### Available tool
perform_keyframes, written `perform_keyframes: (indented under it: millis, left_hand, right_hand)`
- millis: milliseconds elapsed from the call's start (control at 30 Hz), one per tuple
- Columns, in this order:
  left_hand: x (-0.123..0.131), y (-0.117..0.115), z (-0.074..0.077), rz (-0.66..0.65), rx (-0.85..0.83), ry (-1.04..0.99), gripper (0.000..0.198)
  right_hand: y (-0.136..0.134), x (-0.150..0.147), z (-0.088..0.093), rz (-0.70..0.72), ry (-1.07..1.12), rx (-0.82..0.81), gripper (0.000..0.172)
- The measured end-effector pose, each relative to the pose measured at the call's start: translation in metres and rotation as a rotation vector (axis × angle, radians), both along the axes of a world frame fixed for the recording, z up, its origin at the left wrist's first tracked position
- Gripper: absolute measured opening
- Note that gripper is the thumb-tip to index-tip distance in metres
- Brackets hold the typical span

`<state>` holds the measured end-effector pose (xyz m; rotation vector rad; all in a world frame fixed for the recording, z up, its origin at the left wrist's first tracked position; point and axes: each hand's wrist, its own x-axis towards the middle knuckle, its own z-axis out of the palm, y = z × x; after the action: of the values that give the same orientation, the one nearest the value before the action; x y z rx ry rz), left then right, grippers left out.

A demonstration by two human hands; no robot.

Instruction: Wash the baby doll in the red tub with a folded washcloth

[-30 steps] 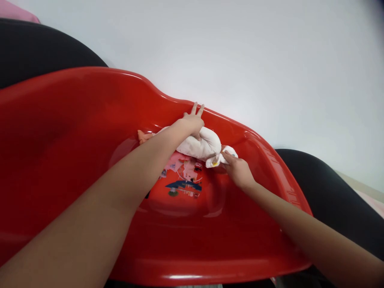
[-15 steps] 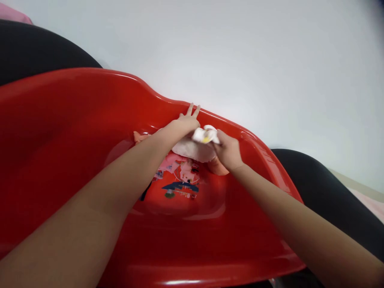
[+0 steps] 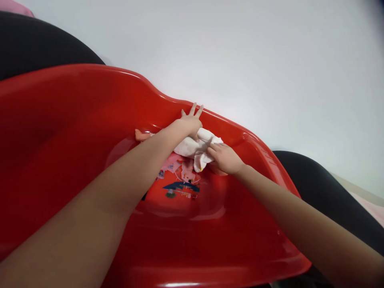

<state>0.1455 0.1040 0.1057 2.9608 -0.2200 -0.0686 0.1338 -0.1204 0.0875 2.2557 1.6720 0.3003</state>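
A doll in white clothing (image 3: 184, 147) lies in a red plastic tub (image 3: 192, 240), with one small foot (image 3: 141, 136) showing at its left end. My left hand (image 3: 192, 121) rests over the doll near the far rim, several fingers spread and pointing up, its palm side hidden. A white cloth (image 3: 201, 154) with a bit of yellow lies bunched over the doll's right part. My right hand (image 3: 224, 157) is closed on this cloth, fingers pointing left. Part of the doll below my right hand is mostly covered.
Pink and blue pictures (image 3: 181, 186) are printed on the tub's floor. Black rounded shapes stand behind the tub at the left (image 3: 45, 44) and right (image 3: 324, 188). A pale wall (image 3: 228, 56) rises behind. Pink fabric (image 3: 18, 7) shows at the upper left corner.
The white cloth has gone down and spread over the doll, where before it was bunched higher up. My right hand has shifted slightly down with it. My left hand has barely moved.
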Motion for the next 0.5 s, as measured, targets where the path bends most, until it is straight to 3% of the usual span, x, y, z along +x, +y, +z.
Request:
perform_keyframes:
  millis: [133,233,400,500]
  left_hand:
    - [0.004,0.000,-0.002,0.007,-0.012,-0.007,0.070]
    - [0.007,0.001,-0.003,0.016,0.009,-0.001,0.065]
    - [0.005,0.000,0.000,0.004,0.013,-0.003,0.066]
    - [0.002,-0.001,0.001,0.004,-0.030,-0.015,0.069]
  right_hand:
    - [0.022,-0.011,0.009,0.032,-0.094,0.023,0.019]
    - [0.024,-0.013,-0.002,-0.005,-0.123,-0.044,0.024]
    - [-0.004,-0.007,-0.033,-0.053,-0.063,-0.171,0.031]
    - [-0.027,-0.007,-0.035,-0.063,0.018,-0.254,0.028]
